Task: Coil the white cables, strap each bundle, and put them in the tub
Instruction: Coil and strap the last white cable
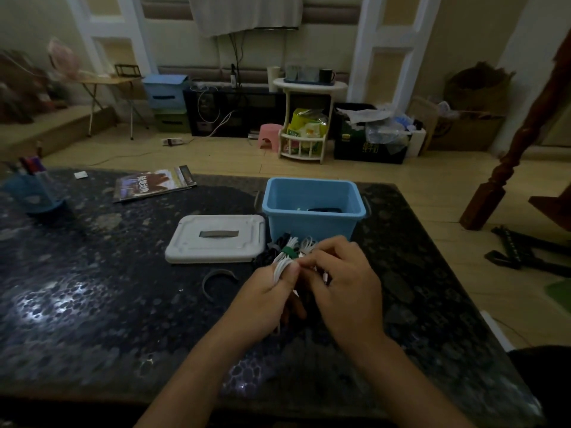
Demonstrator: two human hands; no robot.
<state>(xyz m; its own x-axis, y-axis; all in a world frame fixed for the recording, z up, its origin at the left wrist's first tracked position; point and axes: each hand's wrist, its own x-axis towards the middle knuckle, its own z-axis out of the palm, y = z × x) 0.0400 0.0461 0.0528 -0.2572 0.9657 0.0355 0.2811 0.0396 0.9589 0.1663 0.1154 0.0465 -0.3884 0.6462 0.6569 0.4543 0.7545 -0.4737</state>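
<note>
A coiled white cable bundle point(285, 256) sits between both hands just in front of the blue tub point(312, 220). A green strap point(289, 251) wraps around its middle. My left hand point(268, 299) grips the lower part of the bundle between thumb and fingers. The fingers of my right hand point(343, 279) curl in at the strap's end; what they pinch is partly hidden. Another white coil point(307, 244) lies behind, next to a dark cable point(266, 257). Something dark lies inside the tub.
The tub's white lid point(216, 239) lies left of it. A curved grey strap point(217, 281) rests on the dark speckled table point(92, 288). A book point(154, 183) and a blue pen holder point(34, 189) stand at the far left.
</note>
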